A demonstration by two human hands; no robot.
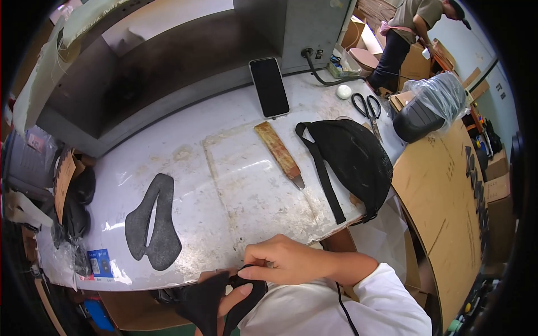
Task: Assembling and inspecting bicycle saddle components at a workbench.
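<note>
Head view, black piece (200,302), tapering lengthwise bodyward

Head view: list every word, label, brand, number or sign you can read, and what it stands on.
No text is legible.
Blue card: print too small to read.
Wall marks: too small to read.
Phone: dark, no text.
</note>
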